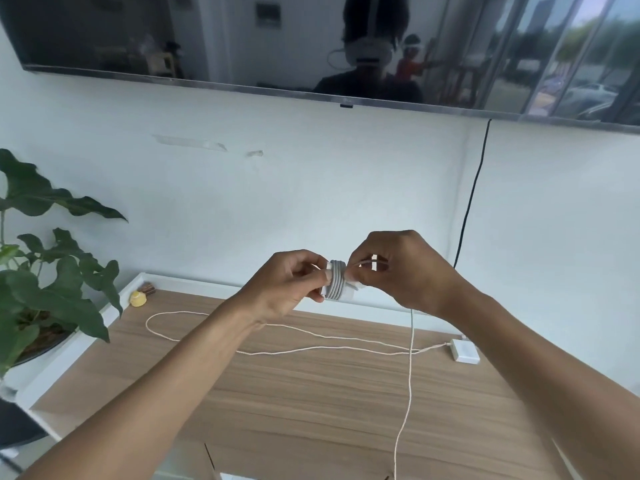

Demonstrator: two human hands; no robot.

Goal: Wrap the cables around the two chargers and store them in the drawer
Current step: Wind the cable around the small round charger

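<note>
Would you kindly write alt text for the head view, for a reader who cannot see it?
The left hand grips a white charger with several cable turns wound round it, while the right hand pinches the loose cable hanging down. A second white charger lies on the wooden tabletop below, its cable sprawled in loops.

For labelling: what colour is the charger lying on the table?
White charger; head view.

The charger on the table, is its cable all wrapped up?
No, the charger lies with its cable spread loose across the table.
</note>
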